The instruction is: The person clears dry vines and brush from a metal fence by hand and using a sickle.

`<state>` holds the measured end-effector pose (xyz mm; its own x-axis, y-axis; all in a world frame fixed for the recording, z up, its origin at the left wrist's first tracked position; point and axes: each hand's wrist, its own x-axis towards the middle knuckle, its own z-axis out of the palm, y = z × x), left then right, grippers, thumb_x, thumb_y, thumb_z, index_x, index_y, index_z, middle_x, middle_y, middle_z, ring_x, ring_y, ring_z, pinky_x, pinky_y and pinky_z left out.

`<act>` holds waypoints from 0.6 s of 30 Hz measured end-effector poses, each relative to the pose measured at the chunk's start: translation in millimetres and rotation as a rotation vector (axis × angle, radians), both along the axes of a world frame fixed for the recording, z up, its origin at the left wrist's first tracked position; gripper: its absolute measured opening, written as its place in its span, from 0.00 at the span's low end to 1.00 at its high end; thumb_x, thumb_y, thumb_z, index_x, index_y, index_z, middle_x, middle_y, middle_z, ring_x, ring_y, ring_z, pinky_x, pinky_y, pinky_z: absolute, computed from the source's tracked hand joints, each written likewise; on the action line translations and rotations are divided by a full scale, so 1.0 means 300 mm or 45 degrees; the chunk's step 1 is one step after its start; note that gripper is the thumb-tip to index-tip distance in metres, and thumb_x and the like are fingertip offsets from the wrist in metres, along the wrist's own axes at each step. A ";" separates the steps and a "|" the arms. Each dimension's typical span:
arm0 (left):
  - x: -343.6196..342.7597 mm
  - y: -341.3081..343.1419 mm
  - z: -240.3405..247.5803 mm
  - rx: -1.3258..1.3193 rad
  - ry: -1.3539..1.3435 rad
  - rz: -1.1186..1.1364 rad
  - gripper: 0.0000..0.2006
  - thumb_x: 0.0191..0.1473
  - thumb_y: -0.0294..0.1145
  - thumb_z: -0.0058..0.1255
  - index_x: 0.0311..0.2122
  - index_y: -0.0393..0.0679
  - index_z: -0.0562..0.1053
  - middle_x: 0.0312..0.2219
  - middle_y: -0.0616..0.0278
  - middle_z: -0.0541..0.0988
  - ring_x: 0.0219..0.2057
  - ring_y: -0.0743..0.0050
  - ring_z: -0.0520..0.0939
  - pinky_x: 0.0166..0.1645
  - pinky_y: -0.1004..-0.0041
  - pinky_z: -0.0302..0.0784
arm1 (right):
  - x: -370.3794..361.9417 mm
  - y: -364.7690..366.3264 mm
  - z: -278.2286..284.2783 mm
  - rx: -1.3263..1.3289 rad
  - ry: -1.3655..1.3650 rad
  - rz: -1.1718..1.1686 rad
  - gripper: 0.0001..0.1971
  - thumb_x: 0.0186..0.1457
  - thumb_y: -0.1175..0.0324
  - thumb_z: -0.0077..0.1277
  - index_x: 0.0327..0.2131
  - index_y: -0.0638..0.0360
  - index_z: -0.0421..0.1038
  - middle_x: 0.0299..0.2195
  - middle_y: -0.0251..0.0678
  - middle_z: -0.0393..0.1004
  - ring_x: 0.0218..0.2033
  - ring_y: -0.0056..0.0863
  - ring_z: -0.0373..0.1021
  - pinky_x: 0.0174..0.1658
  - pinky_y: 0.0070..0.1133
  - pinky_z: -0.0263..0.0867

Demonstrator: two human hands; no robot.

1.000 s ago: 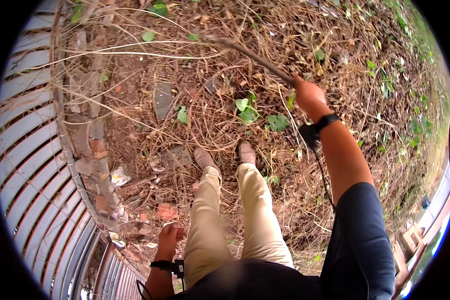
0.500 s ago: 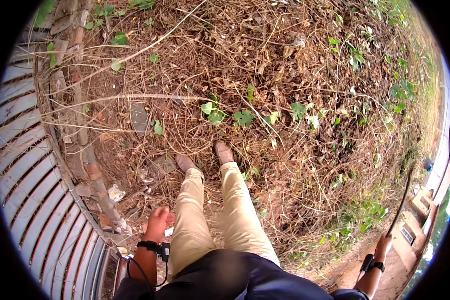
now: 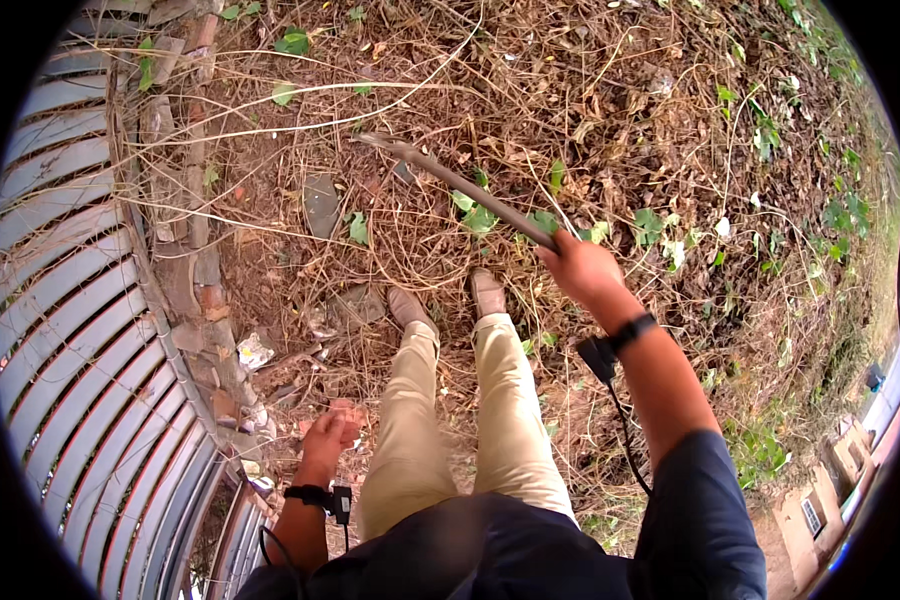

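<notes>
My right hand (image 3: 582, 268) is closed round the near end of a long, slim, brown-grey machete-like tool (image 3: 470, 190). The tool slants away to the upper left, over the dry vines beyond my shoes. Its pale far tip is slightly blurred, so its exact shape is unclear. Low beside my left leg hangs my left hand (image 3: 330, 438), fingers loosely bent and apart, with nothing seen in it. Dry stems and brown leaves (image 3: 570, 130) cover the ground, with green leaves (image 3: 478, 218) among them below the tool.
A slatted grey metal fence (image 3: 70, 320) runs down the left, with a row of bricks (image 3: 205, 265) along its foot. Flat grey stones (image 3: 321, 205) lie in the litter. Light scraps of litter (image 3: 255, 352) are near the bricks. Cardboard-like brown pieces (image 3: 808, 520) stand at lower right.
My right arm has swung from the far lower right up and across to the middle, bringing the tool over the vines ahead. My left hand stays low by my leg.
</notes>
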<state>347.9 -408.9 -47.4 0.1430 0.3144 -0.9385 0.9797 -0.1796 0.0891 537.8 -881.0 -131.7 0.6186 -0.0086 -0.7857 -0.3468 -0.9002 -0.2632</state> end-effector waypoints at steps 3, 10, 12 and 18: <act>-0.059 0.007 -0.006 0.009 -0.037 0.037 0.16 0.63 0.35 0.43 0.51 0.36 0.67 0.37 0.53 0.80 0.33 0.69 0.82 0.37 0.72 0.78 | 0.109 0.082 -0.196 -0.058 0.017 0.036 0.19 0.61 0.48 0.40 0.44 0.52 0.67 0.34 0.44 0.77 0.35 0.44 0.74 0.40 0.38 0.70; -0.085 0.038 -0.001 -0.027 -0.001 0.047 0.16 0.63 0.34 0.43 0.51 0.37 0.67 0.38 0.52 0.79 0.33 0.67 0.82 0.37 0.73 0.77 | -0.513 -0.547 0.191 -0.800 0.522 -0.314 0.20 0.59 0.48 0.41 0.45 0.49 0.69 0.37 0.47 0.76 0.40 0.49 0.72 0.42 0.41 0.67; -0.071 0.039 -0.003 -0.041 0.035 0.047 0.15 0.63 0.34 0.43 0.51 0.37 0.68 0.38 0.52 0.80 0.32 0.68 0.82 0.37 0.73 0.77 | -0.824 -0.788 0.432 -0.954 0.546 -0.346 0.20 0.58 0.48 0.41 0.43 0.51 0.69 0.37 0.51 0.76 0.41 0.54 0.71 0.43 0.43 0.67; -0.014 0.003 -0.026 -0.249 -0.116 0.048 0.13 0.62 0.35 0.44 0.47 0.37 0.68 0.35 0.56 0.79 0.32 0.71 0.81 0.38 0.73 0.78 | -1.450 -1.218 0.858 -1.393 0.322 -0.550 0.22 0.58 0.53 0.44 0.39 0.68 0.72 0.32 0.52 0.76 0.33 0.50 0.74 0.36 0.40 0.68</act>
<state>343.6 -408.2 -55.3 0.2215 0.1343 -0.9659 0.9717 -0.1134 0.2071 102.7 -1246.3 125.5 0.2296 -0.9150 -0.3317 -0.6061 -0.4011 0.6868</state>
